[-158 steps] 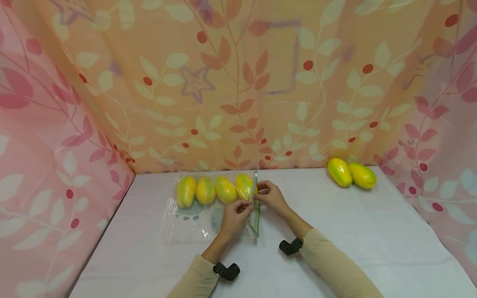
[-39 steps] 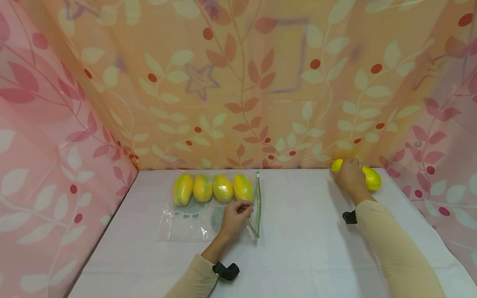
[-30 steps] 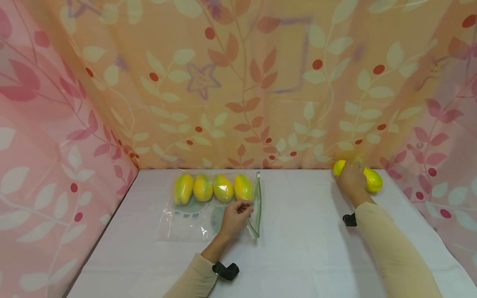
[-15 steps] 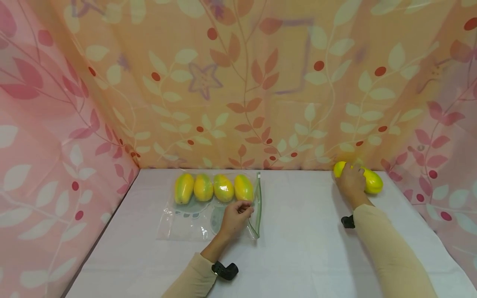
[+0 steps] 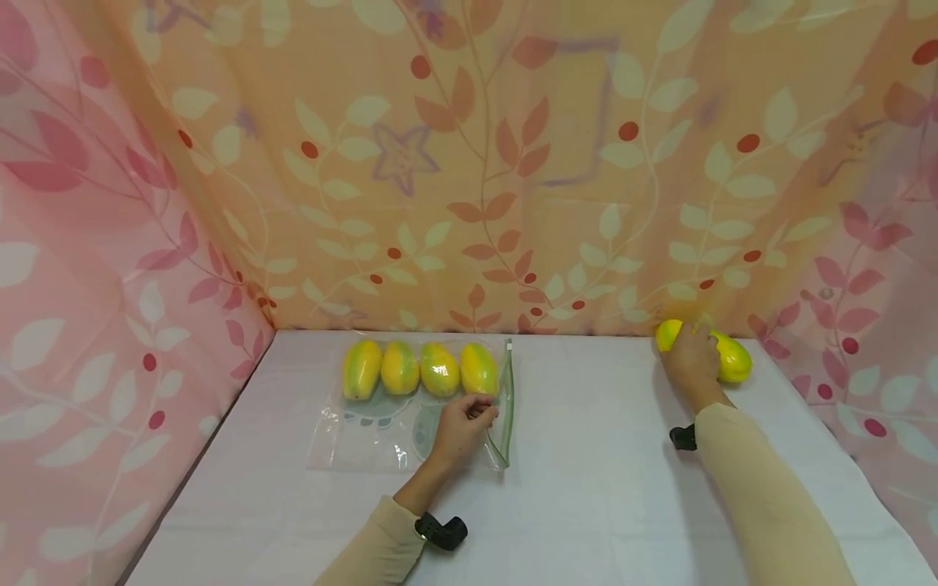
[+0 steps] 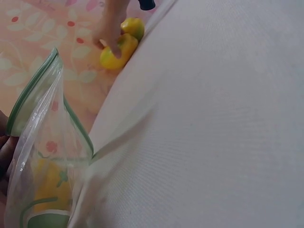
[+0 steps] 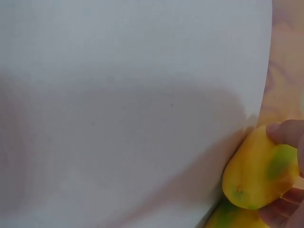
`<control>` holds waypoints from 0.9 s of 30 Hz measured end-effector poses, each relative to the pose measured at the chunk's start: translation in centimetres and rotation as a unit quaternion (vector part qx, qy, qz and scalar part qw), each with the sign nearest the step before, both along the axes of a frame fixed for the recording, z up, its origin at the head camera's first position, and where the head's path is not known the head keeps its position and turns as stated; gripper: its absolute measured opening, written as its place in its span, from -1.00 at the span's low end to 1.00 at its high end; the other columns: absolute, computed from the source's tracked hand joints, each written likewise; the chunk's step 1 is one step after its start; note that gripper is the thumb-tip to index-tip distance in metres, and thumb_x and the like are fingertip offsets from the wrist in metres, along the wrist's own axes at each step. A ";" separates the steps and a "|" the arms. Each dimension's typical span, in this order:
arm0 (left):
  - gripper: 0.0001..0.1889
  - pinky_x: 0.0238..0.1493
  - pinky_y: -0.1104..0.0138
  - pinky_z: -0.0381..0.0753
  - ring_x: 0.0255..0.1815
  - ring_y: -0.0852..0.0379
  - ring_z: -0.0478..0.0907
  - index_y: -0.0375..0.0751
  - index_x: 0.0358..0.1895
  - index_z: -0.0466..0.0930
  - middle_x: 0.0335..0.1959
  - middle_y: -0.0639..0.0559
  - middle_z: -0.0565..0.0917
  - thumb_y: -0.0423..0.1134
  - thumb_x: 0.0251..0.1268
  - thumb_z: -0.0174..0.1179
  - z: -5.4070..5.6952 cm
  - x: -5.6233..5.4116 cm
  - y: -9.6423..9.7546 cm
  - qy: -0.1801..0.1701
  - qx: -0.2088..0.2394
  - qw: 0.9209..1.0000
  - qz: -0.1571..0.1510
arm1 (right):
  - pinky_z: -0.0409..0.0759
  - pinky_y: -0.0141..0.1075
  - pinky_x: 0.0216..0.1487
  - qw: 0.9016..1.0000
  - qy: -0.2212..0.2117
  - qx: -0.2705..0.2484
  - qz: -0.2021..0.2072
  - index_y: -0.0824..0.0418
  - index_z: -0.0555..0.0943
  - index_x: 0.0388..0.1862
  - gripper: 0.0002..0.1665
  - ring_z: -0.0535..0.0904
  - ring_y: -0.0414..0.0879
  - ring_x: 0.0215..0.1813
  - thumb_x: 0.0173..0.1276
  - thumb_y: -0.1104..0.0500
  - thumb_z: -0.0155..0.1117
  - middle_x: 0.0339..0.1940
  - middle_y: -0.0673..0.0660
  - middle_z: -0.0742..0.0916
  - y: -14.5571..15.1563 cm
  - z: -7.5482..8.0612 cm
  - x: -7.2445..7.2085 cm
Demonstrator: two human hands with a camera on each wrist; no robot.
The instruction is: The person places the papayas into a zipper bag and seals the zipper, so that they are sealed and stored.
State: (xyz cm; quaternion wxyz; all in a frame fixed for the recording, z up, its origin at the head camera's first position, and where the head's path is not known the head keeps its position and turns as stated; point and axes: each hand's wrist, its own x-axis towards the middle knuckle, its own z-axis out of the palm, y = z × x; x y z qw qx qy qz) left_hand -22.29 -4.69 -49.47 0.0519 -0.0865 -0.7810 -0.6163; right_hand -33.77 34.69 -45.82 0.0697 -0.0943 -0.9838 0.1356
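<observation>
A clear zip bag (image 5: 352,443) with a green-edged mouth lies at the left of the table, several yellow-green papayas (image 5: 400,368) in a row inside it. My left hand (image 5: 458,427) pinches the bag near its mouth, and in the left wrist view the green zip rim (image 6: 28,92) gapes. At the far right, my right hand (image 5: 692,358) holds a papaya (image 7: 259,168), thumb on one side and fingers on the other. Beside it a second papaya (image 5: 733,356) rests against the first. My hand covers part of the held fruit.
A white cloth (image 5: 586,456) covers the table. Flowered curtains (image 5: 469,163) rise at the back edge and both sides, close behind the two fruits at right. Black wrist cameras (image 5: 443,533) sit on both forearms.
My right hand has left the bag's mouth and gone right to the pair of papayas, taking hold of one. In the last second it has barely moved. My left hand stays at the bag.
</observation>
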 end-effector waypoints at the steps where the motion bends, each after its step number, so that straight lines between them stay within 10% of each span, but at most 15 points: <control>1: -0.78 -0.39 0.53 0.52 -0.44 0.27 0.52 -0.45 -0.13 0.66 -0.35 -0.20 0.70 -0.34 0.24 0.25 0.0 0.0 0.0 -0.002 0.003 1.000 0.000 | 0.33 0.32 0.17 1.000 0.003 -0.007 -0.001 0.62 0.13 0.21 -0.26 0.24 0.46 -0.02 0.36 0.14 0.22 0.01 0.59 0.30 0.0 0.0 0.1; 12: -0.78 -0.40 0.57 0.47 -0.43 0.28 0.49 -0.56 -0.09 0.61 -0.30 -0.33 0.69 -0.44 0.26 0.19 1.3 0.5 0.4 -0.023 -0.009 1.000 0.008 | 0.33 0.28 0.13 0.999 0.026 -0.044 0.004 0.58 0.15 0.28 -0.17 0.27 0.44 -0.01 0.30 0.09 0.29 0.05 0.58 0.33 -0.9 0.0 1.1; 27: -0.78 -0.39 0.54 0.50 -0.43 0.26 0.52 -0.46 -0.13 0.65 -0.34 -0.22 0.71 -0.35 0.24 0.24 0.3 0.1 -0.1 -0.011 0.009 1.000 -0.004 | 0.28 0.27 0.24 0.992 0.025 -0.122 0.011 0.49 0.15 0.39 -0.11 0.28 0.41 0.14 0.27 0.08 0.34 0.20 0.58 0.33 -1.3 0.2 3.0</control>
